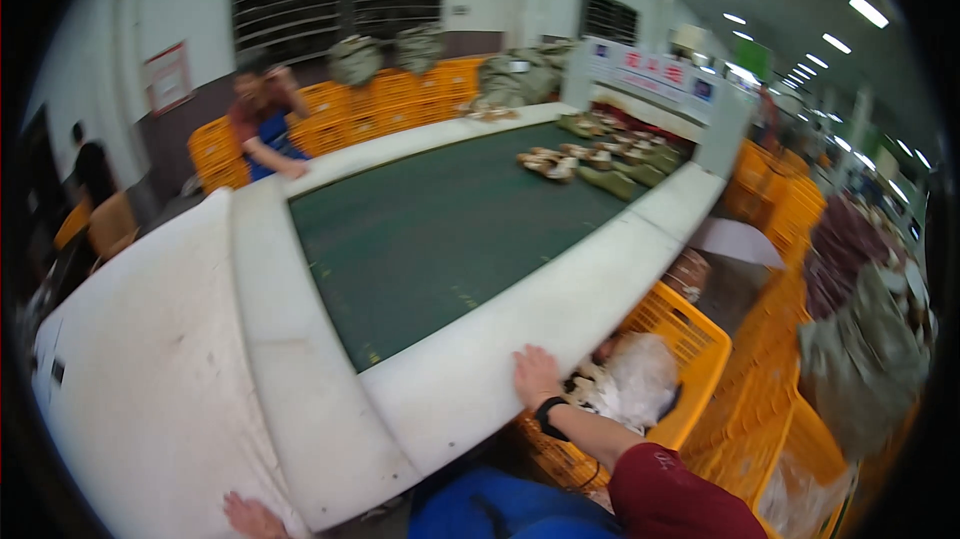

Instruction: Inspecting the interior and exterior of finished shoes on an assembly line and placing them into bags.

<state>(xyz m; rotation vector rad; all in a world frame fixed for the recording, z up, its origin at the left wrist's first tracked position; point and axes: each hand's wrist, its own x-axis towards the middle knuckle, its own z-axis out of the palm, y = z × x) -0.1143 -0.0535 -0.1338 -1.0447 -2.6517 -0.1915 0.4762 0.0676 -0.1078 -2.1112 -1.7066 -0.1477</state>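
Observation:
My right hand (pixel 538 377) rests with its fingers stretched out on the white border (pixel 480 359) of a conveyor, near its front edge. It holds nothing, and a black band circles the wrist. At the lower left, my left hand (pixel 252 517) lies fingers apart on a white cloth-covered surface (pixel 150 369), with its wrist cut off by the frame's bottom. Between the borders runs the dark green belt (pixel 420 229). Toward its far right end lie several shoe-like pieces, brown-and-white ones (pixel 548 163) and olive green ones (pixel 607 182).
A yellow crate (pixel 700 339) holding a clear plastic bag (pixel 640 379) stands beside my right arm. More yellow crates and a grey-green sack (pixel 860 359) are at the right. Across the belt, a person (pixel 265 124) in a blue apron leans on the border. A white machine housing (pixel 650 79) spans the belt's far end.

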